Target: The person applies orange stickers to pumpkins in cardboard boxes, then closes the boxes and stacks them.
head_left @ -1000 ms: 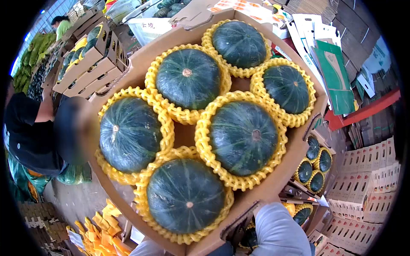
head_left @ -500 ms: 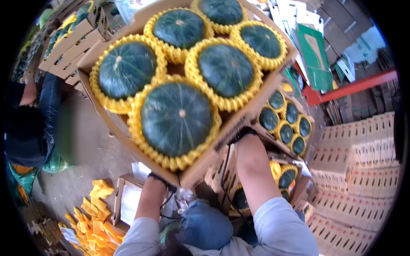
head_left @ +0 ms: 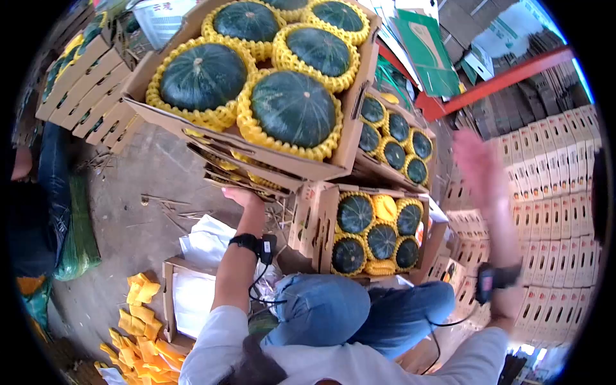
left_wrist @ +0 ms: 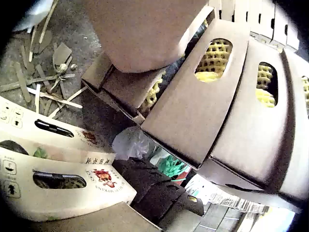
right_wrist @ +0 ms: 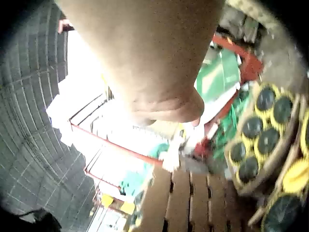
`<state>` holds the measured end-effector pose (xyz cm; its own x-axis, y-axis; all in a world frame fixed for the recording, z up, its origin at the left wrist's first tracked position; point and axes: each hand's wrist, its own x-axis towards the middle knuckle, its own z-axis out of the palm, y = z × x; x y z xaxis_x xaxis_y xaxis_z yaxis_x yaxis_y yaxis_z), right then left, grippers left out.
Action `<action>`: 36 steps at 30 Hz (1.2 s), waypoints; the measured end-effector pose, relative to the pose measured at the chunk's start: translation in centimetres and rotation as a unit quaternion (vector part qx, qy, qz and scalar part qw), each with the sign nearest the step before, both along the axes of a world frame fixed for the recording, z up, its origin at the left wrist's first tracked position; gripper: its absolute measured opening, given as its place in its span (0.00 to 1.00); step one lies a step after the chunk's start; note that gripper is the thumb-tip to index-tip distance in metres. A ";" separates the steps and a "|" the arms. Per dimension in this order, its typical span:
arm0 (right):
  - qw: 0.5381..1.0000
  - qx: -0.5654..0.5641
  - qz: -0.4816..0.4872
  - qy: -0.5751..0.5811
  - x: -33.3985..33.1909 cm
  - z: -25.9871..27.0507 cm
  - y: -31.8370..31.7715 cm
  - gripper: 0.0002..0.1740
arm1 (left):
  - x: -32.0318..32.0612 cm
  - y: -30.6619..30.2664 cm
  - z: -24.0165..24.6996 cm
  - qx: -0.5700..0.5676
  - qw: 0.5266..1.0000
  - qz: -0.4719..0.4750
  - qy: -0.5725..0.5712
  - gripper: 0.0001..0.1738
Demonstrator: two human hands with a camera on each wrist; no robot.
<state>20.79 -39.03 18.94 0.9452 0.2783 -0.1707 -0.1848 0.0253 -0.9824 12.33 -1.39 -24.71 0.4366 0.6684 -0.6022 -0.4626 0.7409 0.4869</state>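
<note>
A cardboard box (head_left: 240,145) holds several dark green pumpkins (head_left: 294,108), each in a yellow foam net (head_left: 242,122). It sits on a stack of similar boxes in the head view. My left hand (head_left: 242,196) is just below the box's near side, by the lower boxes, with nothing in its grasp. Off to the right, my right hand (head_left: 475,157) is raised, blurred and apart from the boxes, its fingers extended. The right wrist view shows the right hand (right_wrist: 166,106) from the wrist side, also holding nothing.
Two more pumpkin boxes, a near one (head_left: 326,224) and a farther one (head_left: 431,185), stand right of the stack. White printed cartons (head_left: 545,224) line the right side. Orange foam pieces (head_left: 138,346) lie at lower left. A person's leg (head_left: 54,179) is at far left.
The pumpkin box has gone from in front of me, in my arms, to farther forward on the stack. Both hands have come off it; the right one has swung up to the right.
</note>
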 end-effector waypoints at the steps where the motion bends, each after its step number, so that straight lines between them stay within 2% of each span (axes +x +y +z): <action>1: 0.998 -0.038 -0.030 -0.046 -0.7 3.0 -4.0 0.35 | 0.0 0.0 0.1 -0.010 1.000 0.001 0.028 0.37; 3: 0.974 -0.149 -0.098 -0.137 -3.1 9.2 -10.0 0.34 | -0.3 -0.1 1.7 -0.020 0.997 0.003 0.076 0.37; 5: 0.924 -0.284 -0.174 -0.186 -7.5 12.3 -13.2 0.33 | -0.5 -0.8 5.1 -0.018 0.994 0.007 0.112 0.36; 7: 0.871 -0.385 -0.234 -0.193 -11.8 10.3 -17.2 0.31 | -0.7 1.2 -2.7 0.037 0.981 -0.075 0.172 0.37; 8: 0.872 -0.408 -0.226 -0.152 -13.8 7.8 -21.5 0.31 | -1.8 1.0 2.8 0.046 0.962 -0.135 0.231 0.38; 9: 0.874 -0.433 -0.198 -0.100 -15.9 5.0 -22.6 0.31 | -2.8 0.3 6.2 0.058 0.935 -0.195 0.289 0.39; 10: 0.874 -0.454 -0.168 -0.047 -17.8 1.7 -22.6 0.31 | -3.9 0.2 4.3 0.062 0.946 -0.223 0.228 0.38; 11: 0.904 -0.396 -0.162 -0.014 -19.5 -2.6 -22.5 0.31 | -5.3 0.1 2.1 0.062 0.952 -0.248 0.168 0.37; 12: 0.943 -0.283 -0.171 0.019 -20.7 -8.5 -23.4 0.32 | -6.7 -1.5 4.1 0.076 0.950 -0.276 0.127 0.36; 14: 0.935 -0.321 -0.109 0.102 -22.1 -14.5 -20.2 0.33 | -11.4 -4.1 3.2 0.164 0.895 -0.369 0.188 0.38; 15: 0.956 -0.197 -0.175 0.131 -22.4 -17.9 -18.6 0.31 | -13.3 -5.0 5.0 0.156 0.852 -0.472 0.165 0.40; 16: 0.959 -0.187 -0.140 0.160 -22.2 -21.0 -18.7 0.31 | -14.8 -5.9 8.1 0.147 0.798 -0.568 0.138 0.42; 17: 0.971 -0.131 -0.132 0.152 -22.0 -22.9 -18.0 0.31 | -15.6 -6.5 10.4 0.187 0.732 -0.651 0.075 0.43; 19: 0.978 -0.029 -0.116 0.172 -20.6 -24.3 -16.2 0.31 | -15.7 -7.8 14.3 0.275 0.667 -0.693 0.012 0.45; 21: 0.964 0.055 -0.104 0.240 -19.7 -24.8 -15.3 0.31 | -14.7 -9.9 17.4 0.314 0.653 -0.687 -0.053 0.45; 22: 0.965 0.035 -0.132 0.224 -19.5 -25.4 -14.8 0.30 | -14.4 -11.1 18.3 0.330 0.643 -0.686 -0.086 0.45; 25: 0.959 0.104 -0.170 0.204 -20.0 -24.7 -13.1 0.29 | -14.4 -15.0 18.2 0.475 0.591 -0.651 0.045 0.42; 27: 0.943 0.136 -0.191 0.237 -21.0 -23.7 -12.3 0.29 | -12.7 -16.7 21.0 0.289 0.732 -0.617 -0.003 0.37; 29: 0.941 0.128 -0.223 0.220 -22.0 -24.9 -11.7 0.28 | -10.7 -16.9 20.1 0.333 0.733 -0.593 -0.008 0.33; 31: 0.952 0.114 -0.236 0.160 -22.7 -26.8 -11.7 0.25 | -10.1 -16.6 21.0 0.285 0.732 -0.618 -0.038 0.31; 32: 0.949 0.144 -0.207 0.190 -22.9 -26.3 -11.8 0.26 | -9.6 -16.1 20.1 0.327 0.713 -0.620 -0.013 0.30; 35: 0.944 0.159 -0.223 0.186 -23.1 -23.7 -10.3 0.28 | -9.5 -16.2 20.4 0.303 0.725 -0.618 -0.010 0.28; 36: 0.953 0.176 -0.200 0.144 -22.9 -23.6 -10.2 0.32 | -9.8 -16.4 20.7 0.301 0.730 -0.614 -0.015 0.28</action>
<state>-2.09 -49.24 -4.67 0.9160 -0.0061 -0.4011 -0.3519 0.4679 -0.8107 2.53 -17.78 -3.96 0.9358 -0.0971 -0.3390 0.3526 0.2621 0.8983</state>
